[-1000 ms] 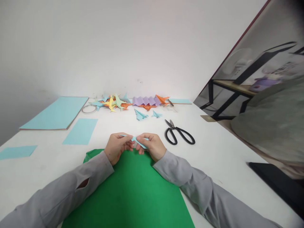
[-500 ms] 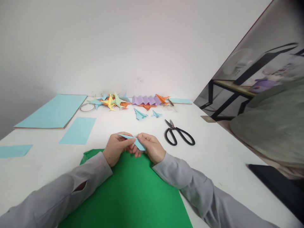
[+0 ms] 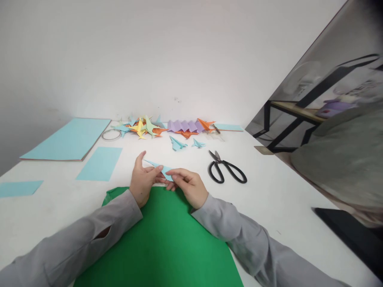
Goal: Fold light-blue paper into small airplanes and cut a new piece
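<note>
A small folded piece of light blue paper (image 3: 166,171) is held between both hands, above the far edge of a green sheet (image 3: 161,235). My left hand (image 3: 143,178) pinches it with the thumb on top, while the index finger sticks up away from it. At the paper's right end, my right hand (image 3: 188,184) grips with thumb and fingertips. The paper tapers to a thin point toward the upper left. Its underside and some of my fingers are hidden. Beyond the hands lie two small blue folded paper planes (image 3: 178,144).
Black-handled scissors (image 3: 223,165) lie partly spread at the right. Blue paper sheets (image 3: 100,163) and a larger stack (image 3: 67,139) are on the left. Colourful folded paper figures (image 3: 146,127), a tape roll (image 3: 111,134) and purple pleated paper (image 3: 185,126) sit by the wall. A person (image 3: 341,159) is at the right.
My left index finger has lifted off the paper and points up. The paper has moved slightly up and left, and my right fingers have shifted their hold on its right end.
</note>
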A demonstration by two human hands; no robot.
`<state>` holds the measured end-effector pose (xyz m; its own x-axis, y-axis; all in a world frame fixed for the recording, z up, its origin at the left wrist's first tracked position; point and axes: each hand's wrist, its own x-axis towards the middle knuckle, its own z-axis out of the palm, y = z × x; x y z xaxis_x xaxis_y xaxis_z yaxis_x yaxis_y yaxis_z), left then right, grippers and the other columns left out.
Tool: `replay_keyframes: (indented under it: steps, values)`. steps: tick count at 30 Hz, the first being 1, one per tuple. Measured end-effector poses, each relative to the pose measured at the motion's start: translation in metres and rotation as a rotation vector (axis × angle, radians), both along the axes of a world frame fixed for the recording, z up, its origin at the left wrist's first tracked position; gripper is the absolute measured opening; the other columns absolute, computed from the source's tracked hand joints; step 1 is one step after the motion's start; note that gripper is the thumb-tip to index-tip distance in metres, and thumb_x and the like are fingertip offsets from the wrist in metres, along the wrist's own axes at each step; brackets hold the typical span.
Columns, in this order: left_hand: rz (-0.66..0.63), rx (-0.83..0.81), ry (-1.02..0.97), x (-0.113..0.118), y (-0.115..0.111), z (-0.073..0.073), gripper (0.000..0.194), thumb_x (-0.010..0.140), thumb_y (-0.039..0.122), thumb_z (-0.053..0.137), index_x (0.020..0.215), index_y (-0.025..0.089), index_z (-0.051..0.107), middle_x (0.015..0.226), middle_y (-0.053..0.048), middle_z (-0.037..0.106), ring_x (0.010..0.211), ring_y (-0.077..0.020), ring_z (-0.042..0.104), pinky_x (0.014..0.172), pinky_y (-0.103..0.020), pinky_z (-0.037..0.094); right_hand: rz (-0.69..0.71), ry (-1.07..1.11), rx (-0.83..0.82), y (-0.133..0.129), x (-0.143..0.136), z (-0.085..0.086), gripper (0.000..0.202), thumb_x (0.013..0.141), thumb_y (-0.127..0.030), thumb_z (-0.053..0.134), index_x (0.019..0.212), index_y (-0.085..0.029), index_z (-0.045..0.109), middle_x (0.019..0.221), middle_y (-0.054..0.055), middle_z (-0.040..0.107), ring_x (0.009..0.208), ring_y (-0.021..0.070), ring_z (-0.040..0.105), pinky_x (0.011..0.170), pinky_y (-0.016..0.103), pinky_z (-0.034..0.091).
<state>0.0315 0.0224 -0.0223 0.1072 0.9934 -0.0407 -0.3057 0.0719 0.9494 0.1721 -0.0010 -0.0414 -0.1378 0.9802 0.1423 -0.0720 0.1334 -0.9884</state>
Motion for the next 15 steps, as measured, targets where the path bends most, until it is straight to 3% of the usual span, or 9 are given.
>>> replay_keyframes:
  steps: [3, 6, 9, 11, 15]
  values:
    - [0.004, 0.079, 0.08, -0.0008, -0.0006, -0.0018, 0.095, 0.067, 0.025, 0.067, 0.139, 0.027, 0.004, 0.051, 0.007, 0.058, 0.045, -0.0133, 0.06, 0.048, -0.026, 0.052, -0.001, 0.018, -0.024, 0.0004, -0.001, 0.0006, 0.023, 0.073, -0.039, 0.06, 0.085, -0.019, 0.063, 0.054, 0.0, 0.063, 0.052, 0.0152, 0.06, 0.053, 0.029, 0.046]
    - [-0.027, 0.074, 0.139, -0.0005, -0.0021, -0.0017, 0.074, 0.069, 0.03, 0.065, 0.134, 0.021, 0.031, 0.053, 0.004, 0.06, 0.047, -0.0128, 0.06, 0.049, -0.024, 0.051, 0.01, 0.071, -0.057, 0.0016, -0.0006, 0.0012, 0.026, 0.07, -0.04, 0.062, 0.085, -0.019, 0.062, 0.055, 0.0, 0.063, 0.051, 0.0149, 0.06, 0.052, 0.028, 0.046]
    - [-0.096, 0.047, 0.169, 0.0003, -0.0041, -0.0001, 0.042, 0.065, 0.03, 0.067, 0.102, 0.01, 0.063, 0.058, 0.0, 0.064, 0.052, -0.0128, 0.06, 0.056, -0.027, 0.051, 0.018, 0.134, -0.076, 0.0037, 0.0008, 0.0, 0.027, 0.069, -0.039, 0.064, 0.085, -0.018, 0.062, 0.054, -0.001, 0.063, 0.051, 0.0145, 0.061, 0.051, 0.027, 0.045]
    - [-0.144, 0.054, 0.173, 0.0001, -0.0053, 0.0007, 0.032, 0.061, 0.026, 0.07, 0.089, 0.01, 0.067, 0.058, -0.001, 0.065, 0.055, -0.0131, 0.06, 0.059, -0.027, 0.05, 0.028, 0.177, -0.083, 0.0049, 0.002, -0.0015, 0.025, 0.069, -0.036, 0.065, 0.084, -0.017, 0.062, 0.053, -0.001, 0.063, 0.051, 0.0142, 0.061, 0.05, 0.026, 0.045]
    - [-0.174, 0.083, 0.138, -0.0024, -0.0063, 0.0003, 0.029, 0.057, 0.016, 0.072, 0.085, 0.012, 0.068, 0.057, 0.001, 0.063, 0.055, -0.0115, 0.058, 0.058, -0.025, 0.047, 0.049, 0.248, -0.1, 0.0049, 0.0047, -0.0026, 0.02, 0.069, -0.03, 0.064, 0.084, -0.016, 0.063, 0.054, 0.0, 0.064, 0.053, 0.0138, 0.061, 0.051, 0.025, 0.045]
